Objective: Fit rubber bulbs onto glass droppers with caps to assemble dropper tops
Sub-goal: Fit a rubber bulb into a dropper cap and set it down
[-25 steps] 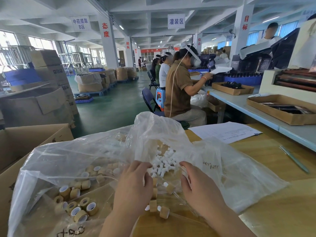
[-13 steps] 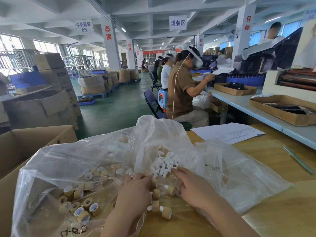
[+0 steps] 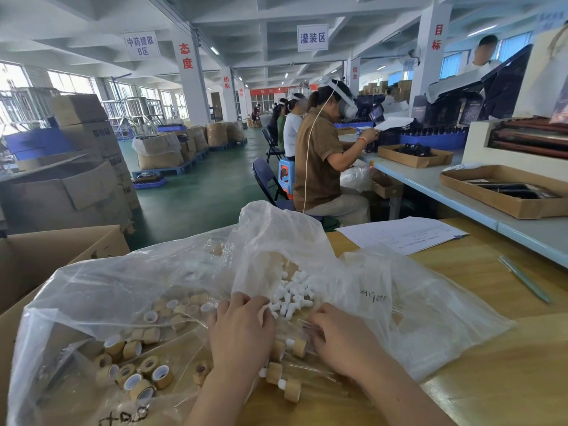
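Note:
White rubber bulbs [image 3: 292,293] lie heaped inside a clear plastic bag [image 3: 399,302]. A second clear bag [image 3: 76,318] to the left holds tan caps [image 3: 132,373] with white liners. Between my wrists, three assembled dropper tops [image 3: 292,389] lie on the table with thin glass droppers [image 3: 310,371]. My left hand [image 3: 239,330] lies knuckles up, its fingers curled down at the near edge of the bulb heap. My right hand [image 3: 341,339] reaches its fingertips to glass tubes by the bag mouth. The backs of both hands hide what the fingers hold.
An open cardboard box [image 3: 46,256] stands at the left, under the cap bag. A printed sheet [image 3: 399,235] and a pen [image 3: 522,282] lie on the yellow table [image 3: 491,379]. A seated worker [image 3: 322,167] is ahead; cardboard trays [image 3: 507,195] sit on the pale bench at right.
Both hands have edged slightly forward toward the bulbs and tubes. The view has shifted a little; the bags and loose parts stay put.

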{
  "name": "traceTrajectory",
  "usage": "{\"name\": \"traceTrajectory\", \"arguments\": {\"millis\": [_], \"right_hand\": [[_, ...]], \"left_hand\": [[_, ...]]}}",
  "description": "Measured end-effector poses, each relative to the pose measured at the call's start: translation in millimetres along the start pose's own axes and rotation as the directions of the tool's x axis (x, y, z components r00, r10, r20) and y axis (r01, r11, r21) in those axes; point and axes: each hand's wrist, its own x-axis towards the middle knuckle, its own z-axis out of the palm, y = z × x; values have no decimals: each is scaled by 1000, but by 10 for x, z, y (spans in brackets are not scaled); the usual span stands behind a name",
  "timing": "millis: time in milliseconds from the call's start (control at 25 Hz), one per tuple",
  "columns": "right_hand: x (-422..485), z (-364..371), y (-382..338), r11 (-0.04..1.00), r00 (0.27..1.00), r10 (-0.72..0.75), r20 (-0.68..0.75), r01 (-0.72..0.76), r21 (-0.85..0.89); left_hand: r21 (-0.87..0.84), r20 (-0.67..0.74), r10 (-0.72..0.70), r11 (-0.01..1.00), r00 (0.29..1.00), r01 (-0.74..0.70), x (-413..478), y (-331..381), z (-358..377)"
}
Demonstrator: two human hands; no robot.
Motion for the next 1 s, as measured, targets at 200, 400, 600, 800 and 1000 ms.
{"name": "traceTrajectory", "arguments": {"millis": [200, 400, 600, 800, 1000], "right_hand": [[-4, 7, 10, 1000, 1000, -6, 8, 6, -7], [-24, 34, -5, 999, 999, -34, -5, 34, -23], [-68, 44, 1, 998, 997, -15, -69, 20, 66], [-155, -113, -40, 938, 977, 51, -209, 24, 345], [-254, -224, -63, 851, 931, 90, -354, 113, 513]], "left_hand": [[-72, 240, -180, 977, 954, 202, 45, -17, 96], [-82, 265, -242, 959, 933, 271, 61, -29, 91], [-167, 260, -269, 933, 927, 318, 43, -65, 70], [-402, 79, -205, 889, 975, 220, -66, -60, 42], [-400, -235, 29, 908, 972, -124, -203, 65, -100]]}}
